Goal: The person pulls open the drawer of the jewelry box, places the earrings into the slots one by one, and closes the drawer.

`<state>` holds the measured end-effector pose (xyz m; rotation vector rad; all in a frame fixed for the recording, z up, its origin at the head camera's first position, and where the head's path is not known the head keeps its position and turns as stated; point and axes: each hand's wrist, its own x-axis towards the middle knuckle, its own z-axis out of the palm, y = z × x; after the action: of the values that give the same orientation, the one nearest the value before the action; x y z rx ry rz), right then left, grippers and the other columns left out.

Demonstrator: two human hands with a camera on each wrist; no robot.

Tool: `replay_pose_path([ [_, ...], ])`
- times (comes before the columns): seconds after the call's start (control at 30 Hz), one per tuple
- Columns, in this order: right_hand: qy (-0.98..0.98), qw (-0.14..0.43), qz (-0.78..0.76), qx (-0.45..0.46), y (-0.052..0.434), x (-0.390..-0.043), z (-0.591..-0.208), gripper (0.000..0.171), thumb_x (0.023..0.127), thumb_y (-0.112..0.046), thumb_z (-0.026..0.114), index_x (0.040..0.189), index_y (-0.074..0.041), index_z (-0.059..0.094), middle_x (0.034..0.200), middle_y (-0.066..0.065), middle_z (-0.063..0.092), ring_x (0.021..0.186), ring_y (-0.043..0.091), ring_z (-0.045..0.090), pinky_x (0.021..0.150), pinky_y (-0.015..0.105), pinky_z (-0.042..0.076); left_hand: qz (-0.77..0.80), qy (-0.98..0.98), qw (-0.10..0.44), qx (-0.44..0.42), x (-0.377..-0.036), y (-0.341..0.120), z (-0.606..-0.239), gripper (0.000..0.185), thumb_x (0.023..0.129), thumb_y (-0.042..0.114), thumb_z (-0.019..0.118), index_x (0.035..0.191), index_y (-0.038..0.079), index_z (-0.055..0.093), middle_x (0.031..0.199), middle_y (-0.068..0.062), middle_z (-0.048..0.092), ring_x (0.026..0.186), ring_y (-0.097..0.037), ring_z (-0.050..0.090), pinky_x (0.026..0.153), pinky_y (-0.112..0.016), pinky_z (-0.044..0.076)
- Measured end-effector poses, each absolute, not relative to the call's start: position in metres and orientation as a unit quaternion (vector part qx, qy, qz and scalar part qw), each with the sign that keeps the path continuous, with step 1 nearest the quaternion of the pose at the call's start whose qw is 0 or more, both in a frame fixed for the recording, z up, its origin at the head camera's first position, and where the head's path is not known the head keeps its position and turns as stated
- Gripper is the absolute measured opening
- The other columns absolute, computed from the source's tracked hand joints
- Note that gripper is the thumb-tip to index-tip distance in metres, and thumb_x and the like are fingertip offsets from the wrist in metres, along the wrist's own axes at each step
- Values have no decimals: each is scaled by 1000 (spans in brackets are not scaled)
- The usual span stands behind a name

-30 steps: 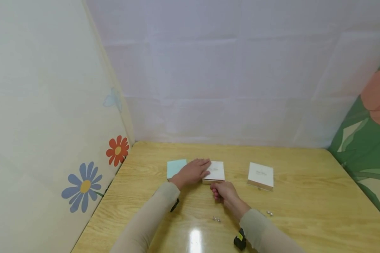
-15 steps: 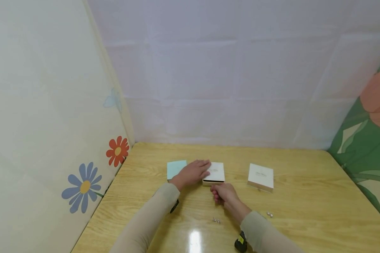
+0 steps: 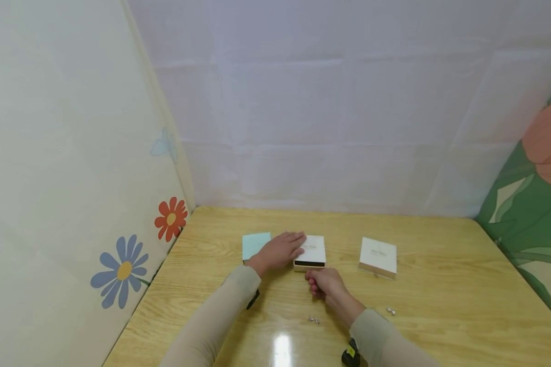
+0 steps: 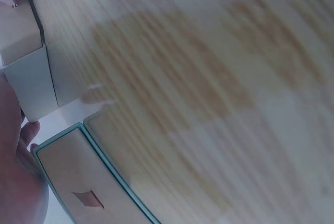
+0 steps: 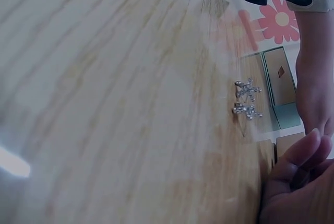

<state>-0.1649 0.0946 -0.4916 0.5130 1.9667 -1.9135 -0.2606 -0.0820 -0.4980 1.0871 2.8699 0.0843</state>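
White box (image 3: 315,250) lies partly under the flat left hand (image 3: 279,250), drawer (image 3: 300,268) pinched by right hand (image 3: 327,283).

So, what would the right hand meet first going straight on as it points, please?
Most likely the middle white box, directly ahead; the right hand seems to pinch its front, though the exact contact is unclear.

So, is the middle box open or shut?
Slightly open: on the middle box, a dark strip shows between its white top and its front panel, next to the right hand.
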Motion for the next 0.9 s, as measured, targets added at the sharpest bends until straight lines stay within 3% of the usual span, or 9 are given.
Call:
replay_pose_path([
  [0.9, 700, 176, -667, 184, 94, -156, -489, 13, 90, -1, 65, 77, -2, 66, 56, -4, 55, 46, 3, 47, 44, 16, 47, 8, 936, 11, 353, -261, -81, -499, 54, 113, 39, 27, 161, 15, 26, 167, 1, 25, 153, -18, 26, 127, -34, 16],
])
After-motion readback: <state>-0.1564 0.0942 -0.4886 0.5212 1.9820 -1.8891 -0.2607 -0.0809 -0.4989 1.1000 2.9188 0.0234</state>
